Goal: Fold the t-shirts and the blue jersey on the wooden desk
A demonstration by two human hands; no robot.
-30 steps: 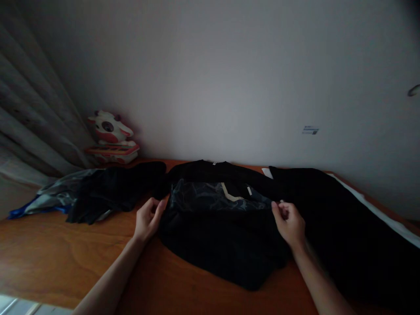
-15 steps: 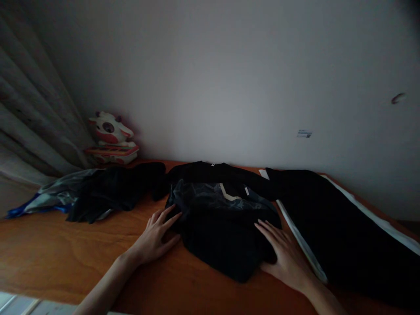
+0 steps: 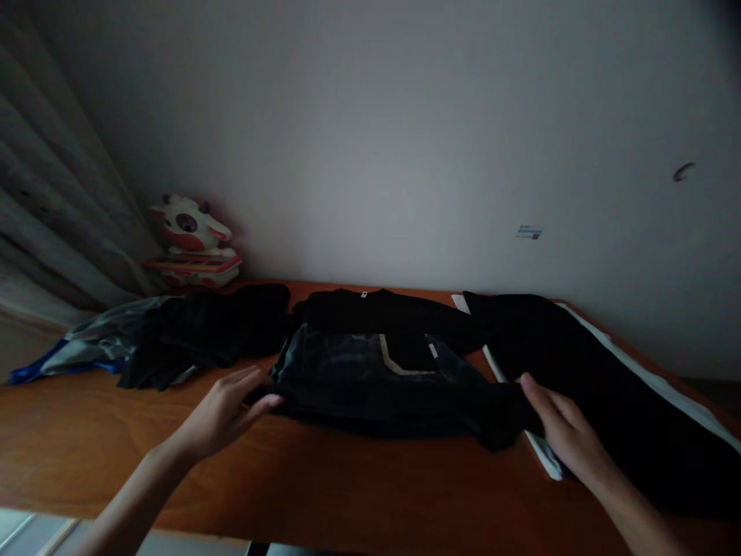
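So there's a dark patterned garment with beige trim lying in the middle of the wooden table, both hands on it. Left hand is pinching its left end between thumb and fingers, and the right hand has a grip on black cloth at the right end.

Progress-wise, I'd say partway: it's spread out sideways, but the near edge is bunched and not flat yet. Just beyond it there's a black top with a tiny white neck tag, laid out flat-ish; the clothes pile on the left is a crumpled mess.

Hard to make out: where black cloth meets black cloth, the right fingertips behind the fabric, and what the big black item on the right is. Both forearms get cut off.
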